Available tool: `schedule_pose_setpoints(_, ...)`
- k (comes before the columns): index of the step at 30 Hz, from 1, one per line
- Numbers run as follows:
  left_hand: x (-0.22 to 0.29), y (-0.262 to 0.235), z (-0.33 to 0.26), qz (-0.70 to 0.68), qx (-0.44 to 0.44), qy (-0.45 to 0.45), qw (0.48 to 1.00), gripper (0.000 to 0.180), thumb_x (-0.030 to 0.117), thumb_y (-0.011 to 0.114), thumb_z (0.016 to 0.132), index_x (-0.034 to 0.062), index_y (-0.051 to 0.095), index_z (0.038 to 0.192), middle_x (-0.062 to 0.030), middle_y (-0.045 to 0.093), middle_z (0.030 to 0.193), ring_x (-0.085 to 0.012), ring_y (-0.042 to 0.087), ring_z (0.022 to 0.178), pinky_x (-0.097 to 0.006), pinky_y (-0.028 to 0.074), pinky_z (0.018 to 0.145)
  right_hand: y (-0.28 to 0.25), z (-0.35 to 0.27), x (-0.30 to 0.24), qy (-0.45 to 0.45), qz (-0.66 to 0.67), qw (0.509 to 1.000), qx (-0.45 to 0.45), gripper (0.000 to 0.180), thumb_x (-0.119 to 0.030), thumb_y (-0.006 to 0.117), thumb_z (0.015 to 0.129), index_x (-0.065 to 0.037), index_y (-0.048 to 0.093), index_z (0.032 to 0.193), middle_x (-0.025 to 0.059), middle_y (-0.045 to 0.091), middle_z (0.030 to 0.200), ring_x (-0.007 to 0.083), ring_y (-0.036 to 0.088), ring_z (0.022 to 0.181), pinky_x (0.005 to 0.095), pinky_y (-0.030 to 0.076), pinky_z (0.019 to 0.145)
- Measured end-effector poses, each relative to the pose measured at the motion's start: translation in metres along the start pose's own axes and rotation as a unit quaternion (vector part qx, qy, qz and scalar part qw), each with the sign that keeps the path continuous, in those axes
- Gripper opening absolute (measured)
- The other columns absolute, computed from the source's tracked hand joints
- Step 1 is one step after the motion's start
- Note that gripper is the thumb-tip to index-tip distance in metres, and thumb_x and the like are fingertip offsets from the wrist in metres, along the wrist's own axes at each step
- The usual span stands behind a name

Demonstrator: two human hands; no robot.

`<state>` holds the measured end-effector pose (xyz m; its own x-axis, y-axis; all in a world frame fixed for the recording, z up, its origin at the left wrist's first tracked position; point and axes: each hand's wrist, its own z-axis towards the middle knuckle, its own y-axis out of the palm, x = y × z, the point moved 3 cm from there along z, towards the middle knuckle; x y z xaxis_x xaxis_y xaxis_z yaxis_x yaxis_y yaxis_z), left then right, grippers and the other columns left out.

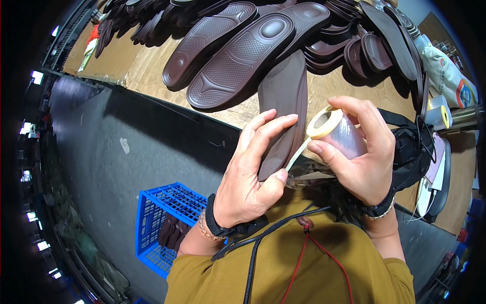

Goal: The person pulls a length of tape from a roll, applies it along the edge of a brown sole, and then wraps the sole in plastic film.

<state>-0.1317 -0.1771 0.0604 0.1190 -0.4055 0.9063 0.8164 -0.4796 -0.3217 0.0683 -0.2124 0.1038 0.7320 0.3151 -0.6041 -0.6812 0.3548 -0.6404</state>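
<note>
My right hand (365, 144) is wrapped round a roll (349, 139) of clear film or tape with a pale yellow rim, fingers on its top and thumb beneath. A narrow pale strip (297, 156) runs from the roll down to the left. My left hand (248, 175) has its thumb at the strip's loose end and seems to pinch it; its other fingers extend over a dark brown insole (286, 88). This insole lies smooth face up, its far end on the table. Whether the left hand also touches it, I cannot tell.
Brown textured insoles (243, 61) lie across the cardboard-covered table (147, 63), with more stacks (329, 50) behind. At right are a white bag (448, 73), another roll (439, 116), a black mesh item (407, 147) and a phone (435, 157). A blue crate (147, 228) stands on the floor, holding brown pieces.
</note>
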Motion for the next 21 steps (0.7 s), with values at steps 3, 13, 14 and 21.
schedule_pose_setpoints(3, -0.001, 0.001, 0.0, -0.001, -0.001, 0.001, 1.0, 0.069, 0.017, 0.058, 0.077, 0.0023, 0.051, 0.144, -0.0179, 0.053, 0.144, -0.0416, 0.039, 0.144, -0.05, 0.032, 0.119, 0.003, 0.001, 0.002, -0.012, -0.015, 1.0, 0.017, 0.052, -0.017, 0.09, 0.072, -0.003, 0.066, 0.116, 0.015, 0.066, 0.097, 0.0316, 0.067, 0.083, 0.0375, 0.054, 0.074)
schedule_pose_setpoints(13, -0.005, 0.0, -0.004, 0.007, 0.013, -0.022, 1.0, 0.073, 0.014, 0.058, 0.075, 0.0011, 0.049, 0.146, -0.0224, 0.05, 0.146, -0.0415, 0.036, 0.146, -0.049, 0.031, 0.12, 0.012, 0.0, -0.002, 0.023, -0.026, 0.999, 0.009, 0.05, -0.016, 0.089, 0.073, -0.007, 0.067, 0.117, 0.0141, 0.064, 0.097, 0.0331, 0.067, 0.083, 0.0406, 0.055, 0.072)
schedule_pose_setpoints(14, -0.005, 0.0, -0.004, 0.006, 0.011, -0.023, 1.0, 0.073, 0.014, 0.058, 0.075, 0.0011, 0.049, 0.146, -0.0224, 0.05, 0.146, -0.0415, 0.036, 0.146, -0.049, 0.031, 0.12, 0.014, -0.001, -0.003, 0.018, -0.041, 0.999, 0.009, 0.051, -0.016, 0.089, 0.073, -0.008, 0.067, 0.118, 0.014, 0.063, 0.099, 0.0337, 0.067, 0.084, 0.0411, 0.055, 0.073)
schedule_pose_setpoints(21, -0.019, 0.0, -0.01, -0.024, 0.048, -0.129, 0.99, 0.078, 0.013, 0.063, 0.076, -0.0033, 0.043, 0.151, -0.0342, 0.044, 0.151, -0.0436, 0.04, 0.147, -0.045, 0.033, 0.12, 0.026, -0.006, -0.006, 0.001, -0.064, 0.998, 0.014, 0.059, -0.011, 0.089, 0.068, -0.006, 0.065, 0.122, 0.0144, 0.063, 0.107, 0.0343, 0.066, 0.094, 0.0408, 0.055, 0.082)
